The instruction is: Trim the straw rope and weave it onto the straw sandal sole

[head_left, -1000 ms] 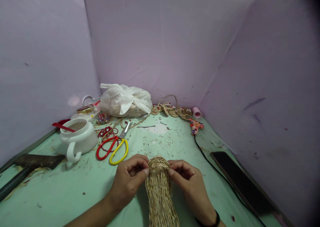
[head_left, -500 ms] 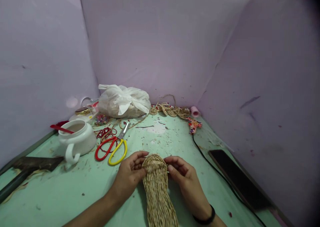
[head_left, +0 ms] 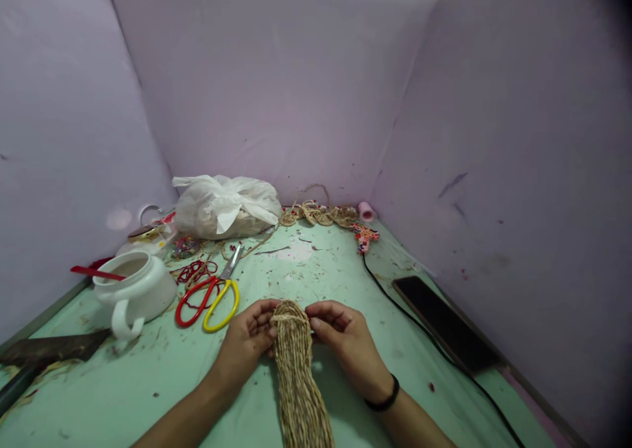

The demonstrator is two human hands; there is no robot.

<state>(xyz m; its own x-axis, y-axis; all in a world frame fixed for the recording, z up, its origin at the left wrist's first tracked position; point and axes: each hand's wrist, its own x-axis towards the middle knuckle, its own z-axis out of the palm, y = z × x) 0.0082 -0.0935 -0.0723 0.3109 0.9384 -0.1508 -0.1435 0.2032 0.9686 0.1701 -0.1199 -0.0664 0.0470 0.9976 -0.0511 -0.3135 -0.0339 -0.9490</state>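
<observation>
Between my two hands is a bundle of twisted straw cords [head_left: 297, 375], running from a rounded far end down past the bottom edge of the view. A strand crosses the bundle just below that rounded end. My left hand [head_left: 249, 336] pinches its left edge there, thumb against the cords. On the opposite edge, the thumb and forefinger of my right hand [head_left: 345, 343] close on the bundle. Its underside and some of my fingertips are hidden. Scissors [head_left: 222, 287] with one red and one yellow handle lie beyond my left hand, blades slightly apart.
On the left stand a white pot [head_left: 143, 290] and a dark-bladed tool [head_left: 54, 349]. A tied white plastic bag [head_left: 227, 208], coiled straw pieces [head_left: 323, 214] and a pink spool [head_left: 366, 212] line the back wall. A phone [head_left: 444, 323] and black cable [head_left: 419, 329] lie right.
My view has swung a little to the right, so everything appears farther left. Both hands keep hold of the bundle's far end, which looks narrower and slightly turned now.
</observation>
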